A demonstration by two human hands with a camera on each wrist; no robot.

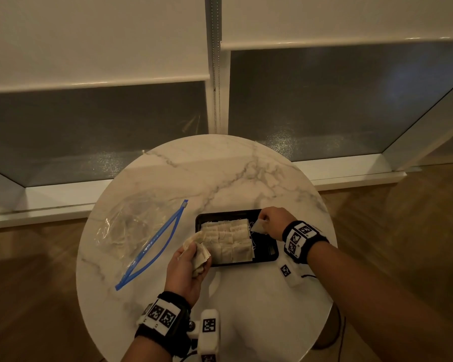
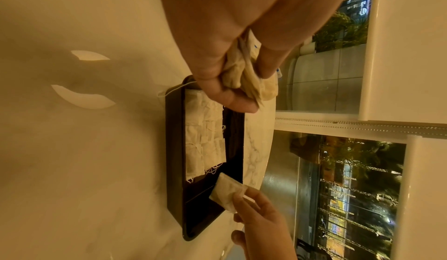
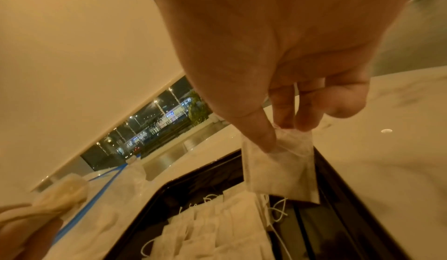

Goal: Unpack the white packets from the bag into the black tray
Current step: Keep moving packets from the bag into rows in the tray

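Observation:
A black tray [image 1: 268,253] lies on the round marble table, its left part covered with rows of white packets [image 1: 229,239]. My right hand [image 1: 272,222] pinches one white packet [image 3: 278,172] by its top edge above the tray's far right corner. My left hand [image 1: 187,267] grips a bunch of white packets [image 1: 198,250] just left of the tray's near corner. The clear bag [image 1: 131,231] with a blue zip lies flat and open on the table's left side. In the left wrist view the bunch [image 2: 246,73] sits between thumb and fingers.
The marble table [image 1: 220,173] stands against a low window with white blinds [image 1: 89,43]. Wooden floor [image 1: 24,283] surrounds it. The tray's right part [image 2: 232,130] shows bare black. Loose strings [image 3: 278,212] trail from the packets in the tray.

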